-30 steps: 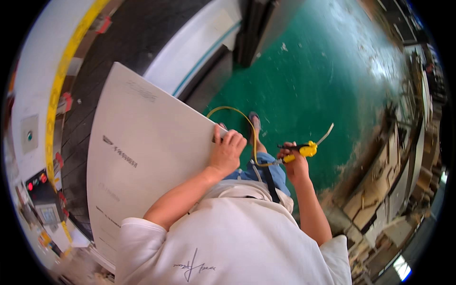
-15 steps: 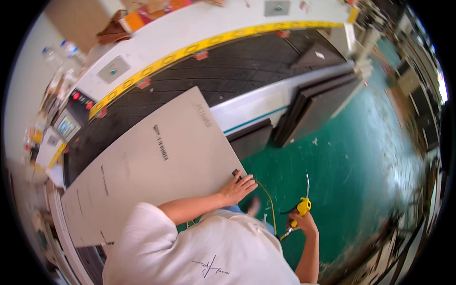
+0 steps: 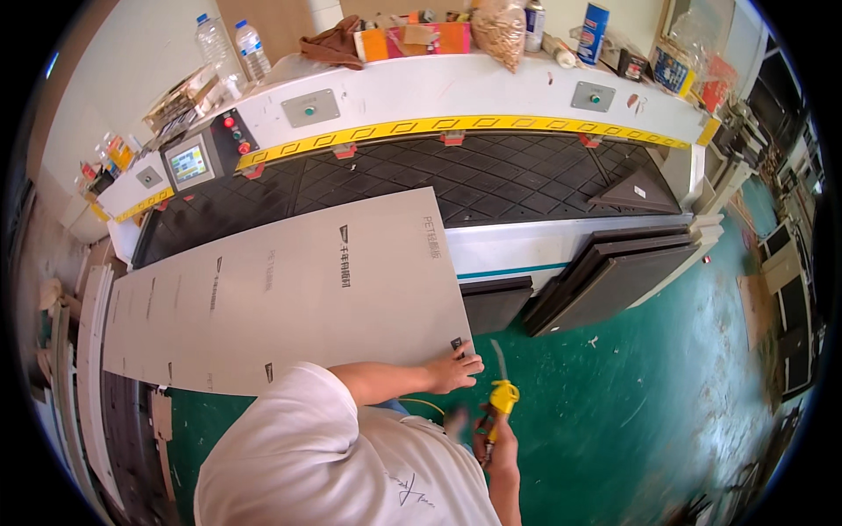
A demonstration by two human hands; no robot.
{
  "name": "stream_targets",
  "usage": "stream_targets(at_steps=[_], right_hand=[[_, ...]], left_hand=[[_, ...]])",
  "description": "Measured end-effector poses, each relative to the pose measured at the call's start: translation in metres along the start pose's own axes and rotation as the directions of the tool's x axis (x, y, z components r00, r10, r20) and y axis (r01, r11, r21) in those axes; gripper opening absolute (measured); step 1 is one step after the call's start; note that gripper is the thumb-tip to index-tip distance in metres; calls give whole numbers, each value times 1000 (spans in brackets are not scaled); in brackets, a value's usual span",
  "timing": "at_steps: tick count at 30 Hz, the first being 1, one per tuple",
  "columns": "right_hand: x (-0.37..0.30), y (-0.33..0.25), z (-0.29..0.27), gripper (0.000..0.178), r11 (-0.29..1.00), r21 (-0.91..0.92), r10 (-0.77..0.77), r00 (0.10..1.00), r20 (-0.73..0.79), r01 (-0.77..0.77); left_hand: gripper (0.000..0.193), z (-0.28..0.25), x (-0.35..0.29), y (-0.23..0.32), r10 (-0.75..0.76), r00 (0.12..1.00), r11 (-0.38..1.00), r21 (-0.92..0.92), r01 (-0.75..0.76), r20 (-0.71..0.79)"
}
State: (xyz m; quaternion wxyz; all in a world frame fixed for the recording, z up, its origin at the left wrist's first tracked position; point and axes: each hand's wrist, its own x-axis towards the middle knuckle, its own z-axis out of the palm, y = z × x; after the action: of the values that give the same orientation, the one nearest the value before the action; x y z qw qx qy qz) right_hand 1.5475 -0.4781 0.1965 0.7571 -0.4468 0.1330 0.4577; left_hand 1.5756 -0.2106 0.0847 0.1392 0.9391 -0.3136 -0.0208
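A large pale board (image 3: 289, 289) with dark printed marks lies partly over the dark bed of the machine. My left hand (image 3: 452, 372) rests on its near right corner, fingers spread and lying on the surface by the edge. To the right, my right hand (image 3: 502, 443) is wrapped round a yellow air blow gun (image 3: 503, 396) with a thin metal nozzle. The nozzle points up and away, just off the board's right edge. A thin yellow hose (image 3: 425, 404) shows below the board's near edge.
Dark panels (image 3: 605, 276) lean against the machine on the right, above the green floor (image 3: 631, 386). A white beam with yellow trim (image 3: 456, 124) spans the back, holding bottles and a bag. A control screen (image 3: 189, 165) sits at left. Boards (image 3: 96, 368) stand along the left side.
My right hand has brought the blow gun leftward, close to the board's corner. The view has shifted, showing more of the beam. My left hand stays on the board.
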Motion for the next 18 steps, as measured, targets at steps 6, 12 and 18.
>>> stream_targets(at_steps=[6, 12, 18], right_hand=[[49, -10, 112, 27, 722, -652, -196, 972, 132, 234], [95, -4, 167, 32, 382, -843, -287, 916, 282, 379], [108, -37, 118, 33, 509, -750, -761, 628, -162, 424]], left_hand=[[21, 50, -5, -22, 31, 991, 999, -10, -32, -134], [19, 110, 1, -33, -137, 900, 930, -367, -28, -413], [11, 27, 12, 3, -2, 999, 982, 186, 10, -43]])
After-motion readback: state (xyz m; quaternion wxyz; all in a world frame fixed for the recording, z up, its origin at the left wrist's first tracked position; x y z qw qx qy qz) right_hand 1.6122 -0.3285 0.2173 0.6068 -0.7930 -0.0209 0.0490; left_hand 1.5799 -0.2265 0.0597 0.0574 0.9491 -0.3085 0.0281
